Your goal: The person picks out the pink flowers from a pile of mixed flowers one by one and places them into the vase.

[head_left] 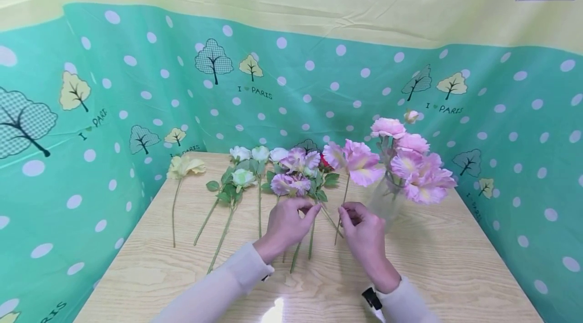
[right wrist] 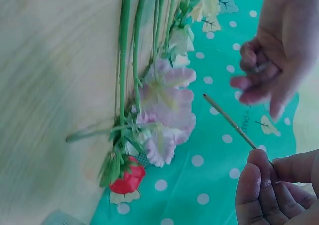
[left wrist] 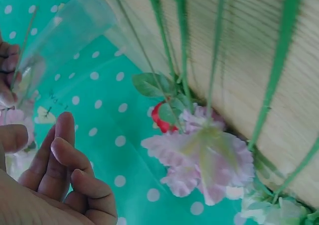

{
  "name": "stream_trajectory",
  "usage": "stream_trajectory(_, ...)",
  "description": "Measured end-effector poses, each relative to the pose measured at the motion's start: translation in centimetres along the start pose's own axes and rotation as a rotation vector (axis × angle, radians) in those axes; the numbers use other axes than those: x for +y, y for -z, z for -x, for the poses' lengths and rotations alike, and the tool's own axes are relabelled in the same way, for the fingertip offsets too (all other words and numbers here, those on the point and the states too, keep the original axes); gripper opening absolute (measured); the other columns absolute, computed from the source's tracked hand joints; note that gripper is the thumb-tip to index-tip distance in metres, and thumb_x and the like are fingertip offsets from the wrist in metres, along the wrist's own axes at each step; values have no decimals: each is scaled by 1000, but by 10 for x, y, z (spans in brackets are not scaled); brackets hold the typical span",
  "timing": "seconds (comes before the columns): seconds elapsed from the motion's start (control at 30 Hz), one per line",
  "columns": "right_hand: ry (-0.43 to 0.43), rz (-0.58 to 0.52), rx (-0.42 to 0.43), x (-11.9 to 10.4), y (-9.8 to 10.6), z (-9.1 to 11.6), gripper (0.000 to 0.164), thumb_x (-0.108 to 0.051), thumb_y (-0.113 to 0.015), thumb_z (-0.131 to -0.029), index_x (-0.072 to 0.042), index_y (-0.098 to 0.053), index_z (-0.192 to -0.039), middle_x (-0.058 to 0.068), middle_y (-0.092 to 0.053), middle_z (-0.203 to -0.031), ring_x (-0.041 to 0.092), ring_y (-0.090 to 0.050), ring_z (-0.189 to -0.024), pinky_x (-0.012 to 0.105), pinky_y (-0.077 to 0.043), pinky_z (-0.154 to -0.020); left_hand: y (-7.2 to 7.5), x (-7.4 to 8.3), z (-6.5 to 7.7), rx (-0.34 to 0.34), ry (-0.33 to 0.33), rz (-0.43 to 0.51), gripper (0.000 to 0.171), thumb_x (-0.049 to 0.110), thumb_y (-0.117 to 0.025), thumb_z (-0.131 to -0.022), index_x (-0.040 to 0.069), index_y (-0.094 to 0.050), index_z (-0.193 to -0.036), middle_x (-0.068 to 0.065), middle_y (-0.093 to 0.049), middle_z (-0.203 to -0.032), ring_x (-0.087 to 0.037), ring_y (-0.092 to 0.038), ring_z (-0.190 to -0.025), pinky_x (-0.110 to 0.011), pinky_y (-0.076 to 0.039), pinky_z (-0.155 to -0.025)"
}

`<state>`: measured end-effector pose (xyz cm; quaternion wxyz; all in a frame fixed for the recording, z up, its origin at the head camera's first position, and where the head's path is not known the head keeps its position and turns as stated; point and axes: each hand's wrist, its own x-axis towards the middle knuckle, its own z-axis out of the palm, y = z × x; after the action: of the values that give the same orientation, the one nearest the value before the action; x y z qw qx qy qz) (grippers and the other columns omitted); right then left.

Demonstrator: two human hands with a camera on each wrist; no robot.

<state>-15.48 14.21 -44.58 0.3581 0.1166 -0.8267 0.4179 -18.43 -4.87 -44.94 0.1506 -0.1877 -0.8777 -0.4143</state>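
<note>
My right hand pinches the thin stem of an artificial flower with ruffled pink-purple petals, between thumb and fingertips. The bloom points up and stands just left of a clear vase. To the left, my left hand hovers over the lying stems with its fingers loosely bent. In the left wrist view that left hand holds nothing. Inside the vase are pink round blooms, a small bud and another ruffled pink-purple flower.
On the wooden table lie several artificial flowers: a pale yellow one at far left, white-green ones, ruffled purple ones and a red one. A green dotted cloth hangs around the table.
</note>
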Motion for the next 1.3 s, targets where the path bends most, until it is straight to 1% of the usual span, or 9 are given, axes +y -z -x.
stream_trajectory(0.13, 18, 6, 25, 1, 4, -6, 10, 7, -80, -83, 0, -75, -89, 4, -73, -67, 10, -66, -52, 15, -52, -51, 2, -7, 4, 4, 15, -32, 22, 37, -69, -98, 23, -81, -86, 15, -72, -78, -10, -66, -72, -27, -48, -64)
stream_trajectory(0.2, 34, 7, 39, 1, 6, -10, 11, 8, -79, -83, 1, -75, -89, 5, -73, -68, 12, -66, -52, 15, -52, -51, 2, -10, 5, 9, 21, -51, 20, 38, -70, -98, 24, -81, -87, 15, -72, -78, -8, -65, -70, -27, -48, -64)
stream_trajectory(0.37, 79, 15, 79, 3, 12, -20, 12, 9, -78, -82, 1, -75, -89, 6, -73, -67, 16, -66, -51, 15, -51, -51, 4, -15, 7, 17, 37, -71, 17, 37, -71, -97, 25, -81, -89, 13, -72, -80, 0, -58, -62, -24, -46, -56)
stream_trajectory(0.5, 111, 30, 116, 5, 17, -29, 10, 9, -77, -82, 1, -75, -87, 7, -73, -68, 13, -65, -51, 15, -52, -52, 5, -17, 9, 9, 53, -76, 16, 36, -72, -96, 24, -80, -89, 13, -72, -79, 1, -56, -61, -23, -45, -55)
stream_trajectory(0.63, 106, 25, 131, 5, 23, -38, 9, 9, -75, -84, 2, -75, -88, 9, -73, -69, 12, -65, -53, 14, -52, -53, 7, -20, 11, -2, 56, -70, 16, 35, -72, -96, 23, -80, -88, 12, -72, -79, 0, -56, -61, -23, -46, -57)
stream_trajectory(0.77, 126, 51, 151, 4, 31, -47, 7, 8, -73, -85, 3, -74, -88, 11, -73, -70, 15, -65, -53, 12, -51, -55, 9, -24, 13, 5, 46, -80, 18, 35, -71, -97, 23, -80, -86, 12, -72, -78, 1, -56, -61, -25, -47, -60)
stream_trajectory(0.97, 196, 93, 203, 3, 43, -62, 7, 7, -74, -83, 5, -75, -90, 16, -73, -73, 27, -67, -54, 8, -49, -60, 8, -29, 14, 10, 46, -113, 20, 38, -70, -97, 26, -80, -84, 15, -71, -76, -2, -60, -65, -27, -47, -62)
stream_trajectory(1.17, 251, 152, 248, 3, 56, -75, 6, 1, -74, -86, 6, -75, -89, 19, -74, -77, 31, -70, -58, 9, -51, -64, 9, -29, 16, 4, 60, -131, 21, 40, -70, -97, 26, -80, -85, 16, -70, -76, -4, -59, -67, -27, -45, -62)
stream_trajectory(1.3, 266, 187, 266, 2, 62, -83, 7, 4, -76, -85, 6, -75, -92, 20, -74, -80, 33, -72, -63, 12, -52, -65, 10, -29, 16, -2, 65, -135, 21, 41, -70, -97, 26, -80, -86, 16, -70, -76, -2, -56, -66, -26, -44, -62)
